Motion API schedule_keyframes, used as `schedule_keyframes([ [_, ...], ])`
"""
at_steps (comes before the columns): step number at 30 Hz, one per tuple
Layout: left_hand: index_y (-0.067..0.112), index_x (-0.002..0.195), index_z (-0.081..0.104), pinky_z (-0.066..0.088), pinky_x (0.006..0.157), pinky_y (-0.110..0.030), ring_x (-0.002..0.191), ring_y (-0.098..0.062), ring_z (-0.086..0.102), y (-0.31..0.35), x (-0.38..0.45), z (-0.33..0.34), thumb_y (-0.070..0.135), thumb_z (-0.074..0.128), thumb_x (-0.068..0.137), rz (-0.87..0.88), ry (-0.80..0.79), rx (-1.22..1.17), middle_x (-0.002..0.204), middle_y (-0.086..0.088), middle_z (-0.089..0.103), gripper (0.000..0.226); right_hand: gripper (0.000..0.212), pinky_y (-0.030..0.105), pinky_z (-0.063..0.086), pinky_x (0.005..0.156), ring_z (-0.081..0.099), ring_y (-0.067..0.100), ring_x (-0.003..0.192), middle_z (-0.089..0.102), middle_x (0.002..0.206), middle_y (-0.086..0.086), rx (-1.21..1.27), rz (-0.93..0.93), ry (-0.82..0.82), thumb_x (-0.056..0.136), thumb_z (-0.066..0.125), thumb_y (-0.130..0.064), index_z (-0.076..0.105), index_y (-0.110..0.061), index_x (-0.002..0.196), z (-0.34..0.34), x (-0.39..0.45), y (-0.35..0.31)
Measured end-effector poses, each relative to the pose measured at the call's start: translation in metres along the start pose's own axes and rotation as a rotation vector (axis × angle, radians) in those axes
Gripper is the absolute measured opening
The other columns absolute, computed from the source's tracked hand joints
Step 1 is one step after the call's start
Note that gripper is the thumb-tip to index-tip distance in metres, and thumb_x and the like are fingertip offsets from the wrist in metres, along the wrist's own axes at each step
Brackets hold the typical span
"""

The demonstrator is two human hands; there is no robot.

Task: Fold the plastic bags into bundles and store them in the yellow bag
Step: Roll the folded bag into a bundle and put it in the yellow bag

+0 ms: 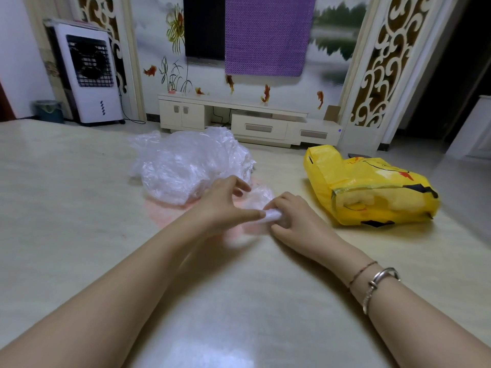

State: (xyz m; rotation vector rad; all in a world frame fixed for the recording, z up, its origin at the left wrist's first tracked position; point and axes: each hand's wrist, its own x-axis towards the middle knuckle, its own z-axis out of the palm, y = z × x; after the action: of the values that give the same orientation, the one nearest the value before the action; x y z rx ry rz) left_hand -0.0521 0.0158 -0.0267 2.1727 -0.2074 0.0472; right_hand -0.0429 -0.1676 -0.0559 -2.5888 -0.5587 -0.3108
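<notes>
two hands meet over the table (79, 208), with a thin pinkish bag (255, 205) lying flat under and between them. its near end is rolled into a small white bundle (273, 215). the right hand (295, 216) curls its fingers over that bundle and grips it against the table. the left hand (225, 200) lies beside it, fingers mostly straight and spread, thumb tip touching the bundle's left end, palm pressing the flat part of the bag. both forearms reach in from the near edge and converge; the left one is blurred. the right wrist wears a silver bangle (380, 285) and a thin red cord.

just beyond the left hand, touching the pink bag's far edge, sits a crumpled pile of clear bags (186, 163), puffed and glossy. the yellow bag (372, 192) lies on its side to the right of the right hand, near but apart, with red and black print and pale contents showing through its mouth.
</notes>
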Motion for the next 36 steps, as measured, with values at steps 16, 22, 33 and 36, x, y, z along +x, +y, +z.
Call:
schedule_keyframes([
  [16, 0.006, 0.089, 0.067, 0.034, 0.043, -0.019, 0.048, -0.014, 0.053, 0.002, -0.001, 0.012, 0.010, 0.058, 0.092, -0.253, -0.130, -0.380, 0.075, -0.015, 0.066, 0.009, 0.011, 0.028, 0.037, 0.062, 0.049, 0.015, 0.065, 0.058, 0.067, 0.002, 0.585, 0.248, 0.166, 0.089, 0.063, -0.013, 0.057, -0.016, 0.081, -0.014, 0.001, 0.001],
  [22, 0.002, 0.107, 0.060, 0.038, 0.035, -0.015, 0.056, -0.016, 0.060, 0.002, 0.007, 0.017, 0.010, 0.052, 0.095, -0.381, -0.080, -0.411, 0.087, -0.014, 0.065, 0.016, 0.019, 0.028, 0.040, 0.060, 0.053, 0.017, 0.058, 0.056, 0.059, -0.001, 0.493, 0.349, 0.211, 0.087, 0.067, -0.019, 0.058, -0.021, 0.070, 0.001, 0.013, 0.008],
  [33, -0.002, 0.106, 0.053, 0.042, 0.041, -0.018, 0.072, -0.031, 0.071, 0.007, 0.010, 0.017, 0.001, 0.042, 0.095, -0.441, -0.093, -0.381, 0.078, -0.023, 0.072, 0.017, 0.018, 0.026, 0.033, 0.057, 0.053, 0.014, 0.070, 0.061, 0.077, -0.003, 0.189, 0.353, 0.157, 0.084, 0.065, -0.035, 0.057, -0.024, 0.072, 0.010, 0.019, 0.008],
  [36, 0.005, 0.095, 0.055, 0.045, 0.045, -0.019, 0.066, -0.028, 0.067, 0.011, 0.002, 0.018, 0.016, 0.048, 0.098, -0.399, -0.044, -0.420, 0.060, -0.010, 0.069, 0.013, 0.021, 0.026, 0.039, 0.058, 0.051, 0.014, 0.061, 0.057, 0.064, -0.004, 0.374, 0.378, 0.117, 0.086, 0.066, -0.020, 0.057, -0.019, 0.067, 0.002, 0.017, 0.003],
])
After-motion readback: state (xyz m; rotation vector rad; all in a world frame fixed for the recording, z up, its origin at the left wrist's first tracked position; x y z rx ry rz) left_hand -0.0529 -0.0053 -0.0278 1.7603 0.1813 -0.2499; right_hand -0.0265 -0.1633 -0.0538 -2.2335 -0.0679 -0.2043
